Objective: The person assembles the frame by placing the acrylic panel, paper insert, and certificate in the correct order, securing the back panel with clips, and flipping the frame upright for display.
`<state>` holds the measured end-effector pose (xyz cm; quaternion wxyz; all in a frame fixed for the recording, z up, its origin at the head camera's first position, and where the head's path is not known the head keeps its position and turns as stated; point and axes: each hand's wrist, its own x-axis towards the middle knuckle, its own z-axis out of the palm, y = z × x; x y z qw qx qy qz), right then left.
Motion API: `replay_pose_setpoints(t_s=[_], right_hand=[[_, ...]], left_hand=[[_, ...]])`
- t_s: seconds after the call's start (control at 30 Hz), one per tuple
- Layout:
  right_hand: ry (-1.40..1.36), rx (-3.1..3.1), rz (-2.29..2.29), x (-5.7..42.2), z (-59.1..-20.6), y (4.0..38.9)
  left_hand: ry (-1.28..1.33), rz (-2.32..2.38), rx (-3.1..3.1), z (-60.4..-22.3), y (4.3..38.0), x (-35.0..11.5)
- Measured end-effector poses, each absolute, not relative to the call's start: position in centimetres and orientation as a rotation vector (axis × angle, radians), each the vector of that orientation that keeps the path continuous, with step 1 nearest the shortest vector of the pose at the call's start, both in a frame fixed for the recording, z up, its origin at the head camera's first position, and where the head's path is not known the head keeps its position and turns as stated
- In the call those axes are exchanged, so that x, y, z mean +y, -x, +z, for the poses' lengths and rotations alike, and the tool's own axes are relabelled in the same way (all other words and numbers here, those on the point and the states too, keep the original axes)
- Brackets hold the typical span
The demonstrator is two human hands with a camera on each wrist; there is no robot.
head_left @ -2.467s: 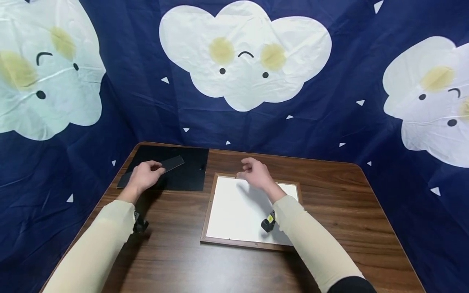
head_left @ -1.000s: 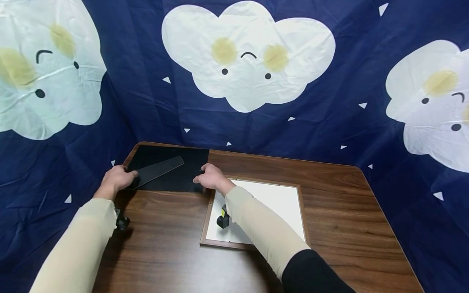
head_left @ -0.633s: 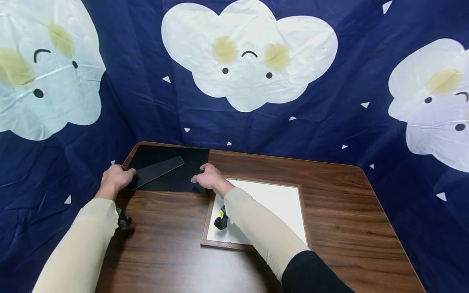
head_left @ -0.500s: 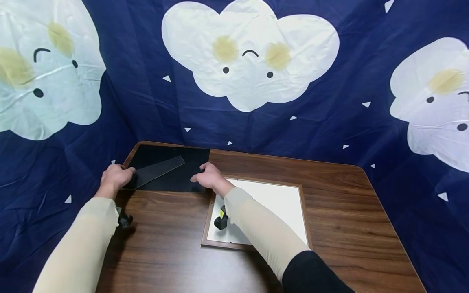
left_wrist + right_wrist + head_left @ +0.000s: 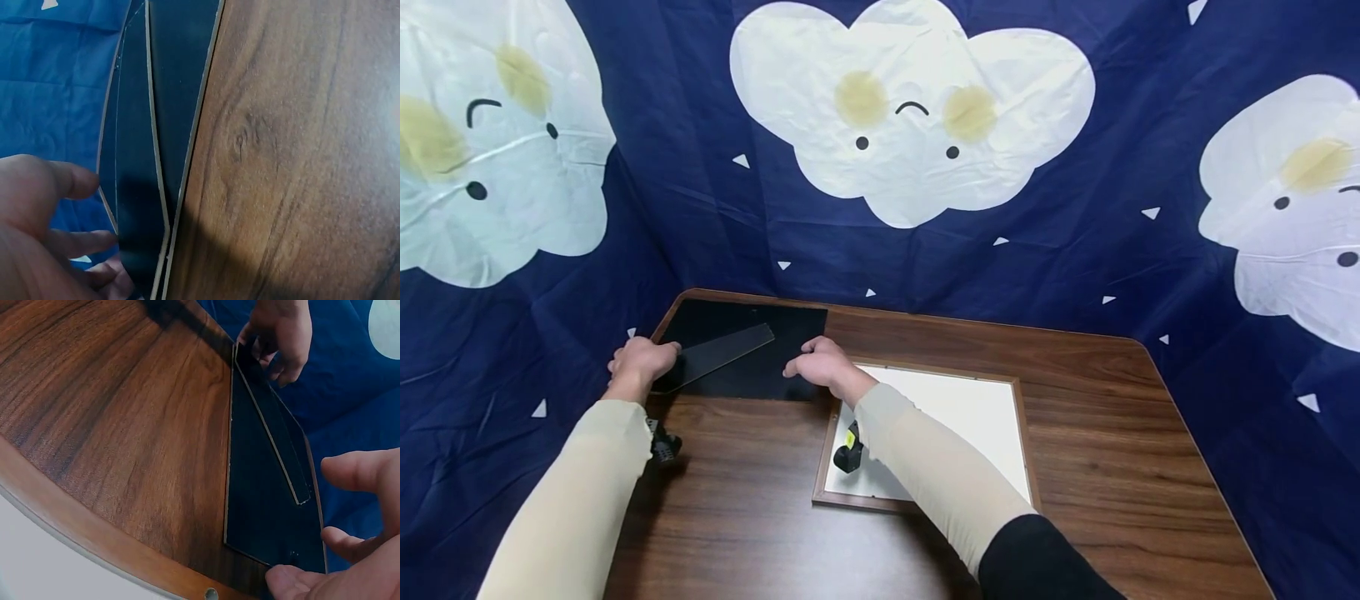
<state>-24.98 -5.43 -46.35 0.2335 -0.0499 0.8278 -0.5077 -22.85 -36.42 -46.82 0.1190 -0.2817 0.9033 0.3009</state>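
Note:
A black picture-frame backing board lies at the table's far left, its long hinged easel leg slanting across it. My left hand grips its left end; in the left wrist view the fingertips reach the board's edge. At the opposite end my right hand holds the right edge, and in the right wrist view its fingers are bent around the near corner. Below the right forearm sits a brown wooden picture frame with a white panel inside.
The wood-grain table has a rounded far edge close to a dark blue curtain printed with white clouds. Black cameras are strapped at both wrists. The right forearm crosses over the frame.
My left hand slid from the easel leg's middle to the board's left end. My right hand moved left from above the frame to the board's right edge. The board has just shifted slightly nearer.

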Motion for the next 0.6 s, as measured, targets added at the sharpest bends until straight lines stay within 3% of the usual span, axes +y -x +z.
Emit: replay_pose_setpoints(t_s=[0.6], right_hand=[[0.090,2.273,-1.440,-5.02,-45.79,25.00]], left_hand=[[0.928,0.850,2.567,-45.70,22.59,-35.68]])
